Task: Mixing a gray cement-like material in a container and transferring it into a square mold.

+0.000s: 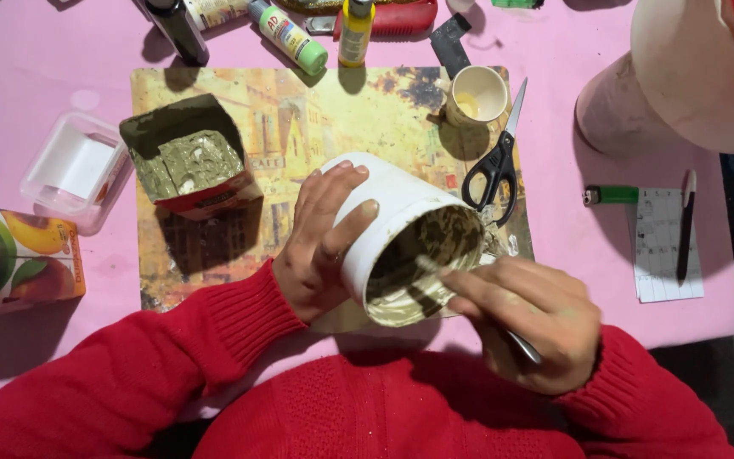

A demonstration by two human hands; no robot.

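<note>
My left hand (323, 240) wraps around a white plastic tub (392, 217) tipped on its side, its mouth facing me. The tub's inside is smeared with grey-green paste. My right hand (528, 319) holds a thin metal utensil (435, 276) whose tip reaches into the tub's mouth. Both sleeves are red. The tub rests over a printed placemat (333, 110) on a pink table.
A cut carton filled with grey-green paste (193, 161) stands left on the mat. Black scissors (496, 161) and a small cup (477, 95) lie right of the tub. Paint bottles (295, 34), a clear tray (76, 168), a green lighter (612, 195), a pen (686, 225) and a large white bucket (698, 76) surround it.
</note>
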